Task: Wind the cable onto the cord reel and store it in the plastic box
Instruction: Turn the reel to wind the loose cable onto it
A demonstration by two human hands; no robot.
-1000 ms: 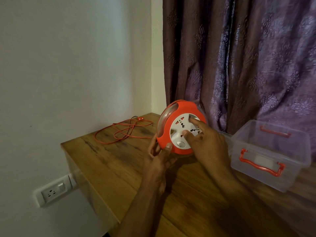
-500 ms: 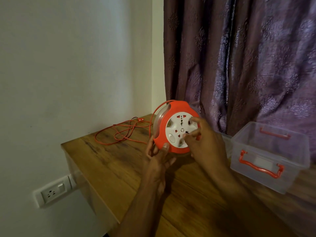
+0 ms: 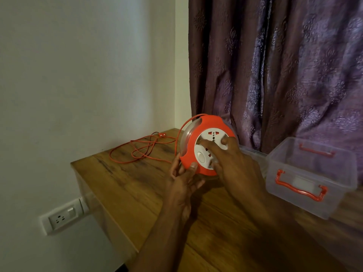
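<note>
I hold an orange cord reel (image 3: 211, 122) with a white socket face upright above the wooden table (image 3: 125, 185). My left hand (image 3: 183, 181) grips its lower left rim, thumb on the orange edge. My right hand (image 3: 233, 163) lies spread over the white socket disc, fingers pressed on it. An orange cable (image 3: 143, 150) runs from the top of the reel down to loose loops on the table's far left corner, ending in a plug (image 3: 161, 135). A clear plastic box (image 3: 310, 177) with orange handles stands open at the right.
A purple patterned curtain (image 3: 275, 65) hangs behind the table. A white wall is to the left, with a socket plate (image 3: 62, 216) below the table edge. A clear lid (image 3: 253, 154) lies behind my right hand beside the box.
The white socket disc has turned under my right hand, whose fingers shifted across it. The cable now rises taut to the reel's top. The left hand stays in its grip.
</note>
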